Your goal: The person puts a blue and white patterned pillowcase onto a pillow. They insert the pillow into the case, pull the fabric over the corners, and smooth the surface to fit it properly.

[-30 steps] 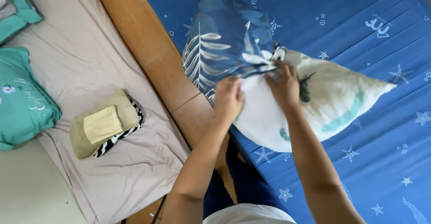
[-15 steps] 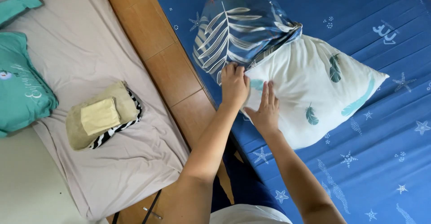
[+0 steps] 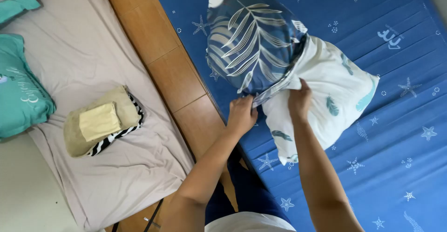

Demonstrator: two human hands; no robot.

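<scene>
Both hands, left hand (image 3: 241, 113) and right hand (image 3: 299, 100), clench the pillowcase (image 3: 253, 39) edge over the pillow (image 3: 326, 97).

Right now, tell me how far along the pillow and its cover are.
Done: the dark blue leaf-print cover sheathes the far part of the white pillow. In hand: the left hand and right hand both grip the cover's open edge. Left: the near part of the pillow is bare on the blue star-print mattress; the folded fabrics lie apart on the beige sheet.

A home bedroom: blue star-print mattress (image 3: 400, 134), pillow (image 3: 326, 97), wooden floor (image 3: 163, 55).
</scene>
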